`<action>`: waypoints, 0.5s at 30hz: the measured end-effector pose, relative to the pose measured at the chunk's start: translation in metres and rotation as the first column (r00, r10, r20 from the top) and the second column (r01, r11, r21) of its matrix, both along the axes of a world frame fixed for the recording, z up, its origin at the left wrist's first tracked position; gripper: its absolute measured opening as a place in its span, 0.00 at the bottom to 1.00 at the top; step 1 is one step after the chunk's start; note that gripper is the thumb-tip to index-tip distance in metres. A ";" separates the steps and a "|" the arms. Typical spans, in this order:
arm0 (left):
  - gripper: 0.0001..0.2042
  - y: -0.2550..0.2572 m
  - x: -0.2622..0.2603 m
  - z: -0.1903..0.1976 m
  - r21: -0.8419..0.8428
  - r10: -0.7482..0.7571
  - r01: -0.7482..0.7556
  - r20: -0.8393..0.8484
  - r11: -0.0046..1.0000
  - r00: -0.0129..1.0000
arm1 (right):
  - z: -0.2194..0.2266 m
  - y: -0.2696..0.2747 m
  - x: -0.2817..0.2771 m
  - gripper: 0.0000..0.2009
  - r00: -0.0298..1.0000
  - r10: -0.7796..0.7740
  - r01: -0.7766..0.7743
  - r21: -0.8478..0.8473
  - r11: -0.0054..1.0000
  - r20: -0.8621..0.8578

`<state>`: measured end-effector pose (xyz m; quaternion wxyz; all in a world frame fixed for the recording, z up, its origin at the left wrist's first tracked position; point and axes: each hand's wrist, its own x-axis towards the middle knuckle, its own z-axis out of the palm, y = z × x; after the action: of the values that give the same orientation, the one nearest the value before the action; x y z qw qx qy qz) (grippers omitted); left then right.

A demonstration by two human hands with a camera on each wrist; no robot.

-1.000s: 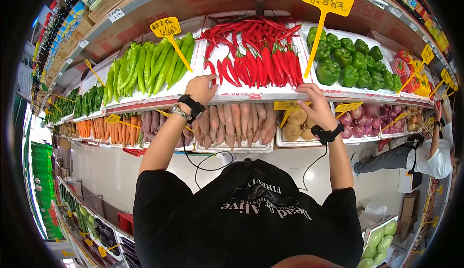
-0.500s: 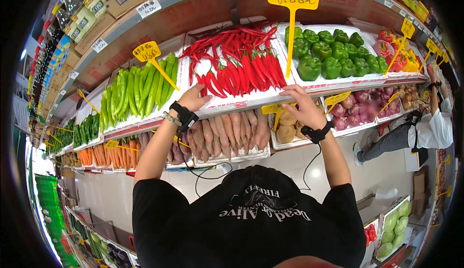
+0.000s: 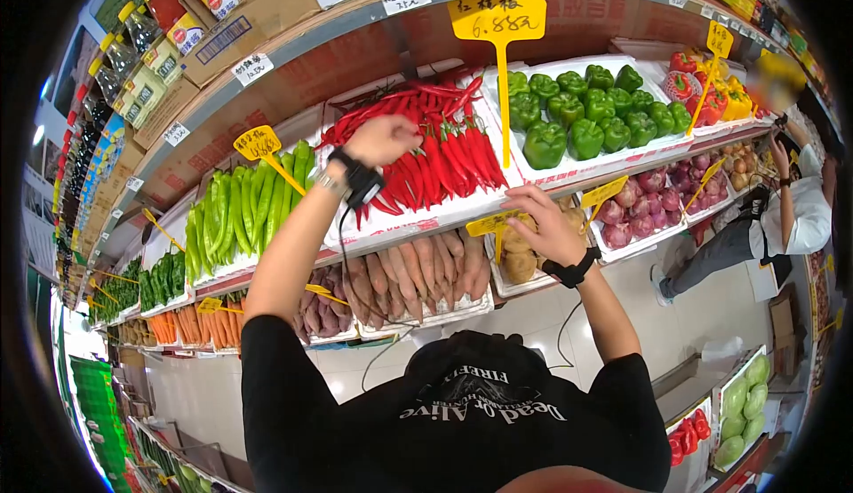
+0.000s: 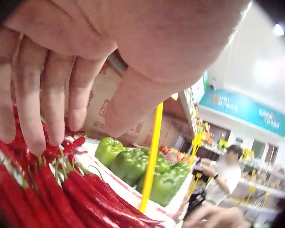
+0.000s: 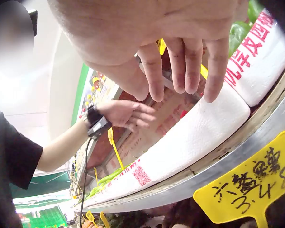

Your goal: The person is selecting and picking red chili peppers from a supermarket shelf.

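Observation:
Red chili peppers (image 3: 458, 160) lie heaped in a white foam tray, their green stems pointing up in the front rows. My left hand (image 3: 382, 140) is over the heap; in the left wrist view the left hand (image 4: 61, 71) has its fingers extended downward above the red chilies (image 4: 61, 194), holding nothing. My right hand (image 3: 546, 224) is at the tray's front edge. The right wrist view shows the right hand (image 5: 180, 57) with fingers loosely bent against the white foam tray (image 5: 194, 137), gripping nothing.
Green bell peppers (image 3: 586, 120) lie right of the chilies, long green peppers (image 3: 240, 209) left. Yellow price signs (image 3: 498, 20) stand up between trays. Sweet potatoes (image 3: 418, 271) and onions (image 3: 640, 213) fill the lower shelf. Another person (image 3: 755, 213) is at the right.
My left hand has moved from the tray's front edge up over the red chilies. My right hand stays by the front edge. The head view has shifted.

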<state>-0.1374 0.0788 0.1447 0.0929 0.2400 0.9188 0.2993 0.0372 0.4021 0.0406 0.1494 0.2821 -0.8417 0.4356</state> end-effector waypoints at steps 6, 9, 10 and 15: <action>0.20 0.122 -0.124 -0.022 -0.403 0.039 -0.124 -0.214 0.907 0.976 | -0.015 0.020 0.040 0.13 0.994 -0.107 0.107 -0.036 0.994 -0.014; 0.22 0.133 -0.198 -0.079 -0.560 -0.067 -0.145 -0.341 0.816 0.938 | -0.016 0.035 0.079 0.12 0.983 -0.169 0.175 -0.086 0.981 0.069; 0.22 0.144 -0.192 -0.075 -0.591 -0.025 -0.191 -0.336 0.784 0.941 | -0.020 0.042 0.089 0.12 0.977 -0.191 0.200 -0.095 0.975 0.092; 0.22 0.150 -0.172 -0.065 -0.529 0.134 -0.331 -0.375 0.782 0.917 | -0.043 0.068 0.123 0.13 0.933 -0.294 0.322 -0.113 0.940 0.209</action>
<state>-0.3097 0.2285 0.0802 -0.0252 0.1282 0.9910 -0.0297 0.1601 0.4698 -0.0028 0.1555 0.0922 -0.8518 0.4916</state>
